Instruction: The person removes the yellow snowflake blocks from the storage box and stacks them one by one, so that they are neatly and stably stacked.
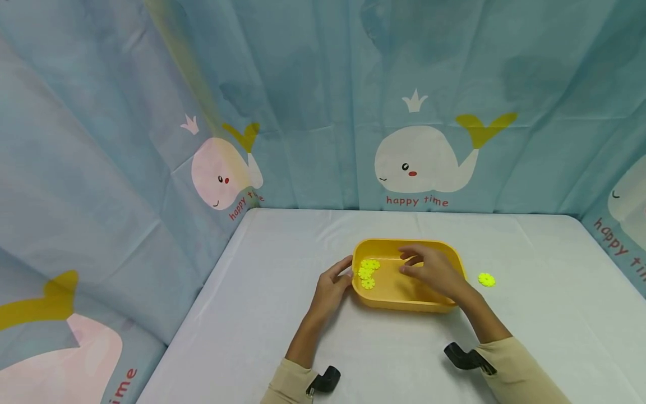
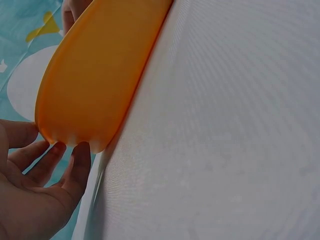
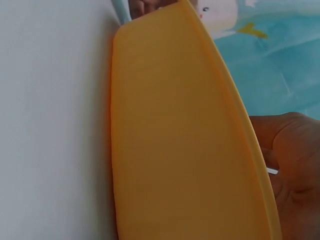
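Observation:
A yellow tray [image 1: 410, 307] sits on the white table. Inside its left end lie several bright yellow flower-shaped pieces [image 1: 368, 273], close together. One more flower-shaped piece [image 1: 487, 279] is on the table to the right of the tray. My left hand [image 1: 328, 292] rests its fingertips on the outside of the tray's left end; the left wrist view shows these fingers [image 2: 81, 167] against the wall. Over the tray's right half hovers my right hand [image 1: 434, 272], fingers loosely bent, with nothing visible between them. The tray wall [image 3: 180, 125] hides most of that hand in the right wrist view.
A white cloth [image 1: 252, 314] covers the table. Light blue curtains [image 1: 313, 101] printed with whales hang behind it and at both sides. A black wrist device [image 1: 325, 380] is at the left sleeve, another black device [image 1: 461, 357] at the right sleeve.

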A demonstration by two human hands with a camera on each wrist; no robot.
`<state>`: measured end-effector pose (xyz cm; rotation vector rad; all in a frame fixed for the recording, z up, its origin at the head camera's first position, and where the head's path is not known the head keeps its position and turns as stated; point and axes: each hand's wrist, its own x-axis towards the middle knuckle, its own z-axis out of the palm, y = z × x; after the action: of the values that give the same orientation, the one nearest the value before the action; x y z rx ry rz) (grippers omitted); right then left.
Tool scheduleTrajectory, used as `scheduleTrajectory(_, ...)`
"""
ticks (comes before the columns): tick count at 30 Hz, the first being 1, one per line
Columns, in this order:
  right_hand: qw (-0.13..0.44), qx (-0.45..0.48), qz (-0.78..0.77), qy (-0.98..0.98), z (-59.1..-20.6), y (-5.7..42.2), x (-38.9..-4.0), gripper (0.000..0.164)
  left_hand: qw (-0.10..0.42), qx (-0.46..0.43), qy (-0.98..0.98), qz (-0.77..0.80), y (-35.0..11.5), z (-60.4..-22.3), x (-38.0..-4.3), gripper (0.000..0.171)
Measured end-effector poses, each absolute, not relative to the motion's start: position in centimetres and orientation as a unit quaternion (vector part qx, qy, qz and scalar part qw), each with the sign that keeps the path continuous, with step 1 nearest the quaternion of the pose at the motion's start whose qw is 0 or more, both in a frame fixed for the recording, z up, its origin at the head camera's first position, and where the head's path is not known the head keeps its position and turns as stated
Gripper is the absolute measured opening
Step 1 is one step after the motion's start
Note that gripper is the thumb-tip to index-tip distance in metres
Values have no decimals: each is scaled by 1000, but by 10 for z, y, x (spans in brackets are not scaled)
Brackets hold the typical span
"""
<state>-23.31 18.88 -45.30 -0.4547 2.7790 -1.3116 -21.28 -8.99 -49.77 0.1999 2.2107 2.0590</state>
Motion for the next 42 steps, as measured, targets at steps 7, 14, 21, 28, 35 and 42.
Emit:
scheduleTrajectory(7,53,-160,-434,885,-455,174,-243,50,56,74,713,695,-90,-497,-213,47)
scheduleTrajectory(14,78,-174,-434,881,-460,158,-250,52,54,79,717,690,-89,-498,-214,47)
scheduleTrajectory(21,105,-170,-424,883,-462,145,-251,53,55,70,729,679,-89,-500,-213,47)
scheduleTrajectory(28,106,-171,-405,892,-461,134,-256,53,49,76,725,683,-89,-499,-214,47)
scheduleTrajectory(35,119,-163,-396,896,-465,129,-261,55,58,77,726,681,-89,-499,-214,47)
scheduleTrajectory(42,119,-164,-383,901,-468,125,-265,53,55,76,728,679,-91,-498,-214,47)
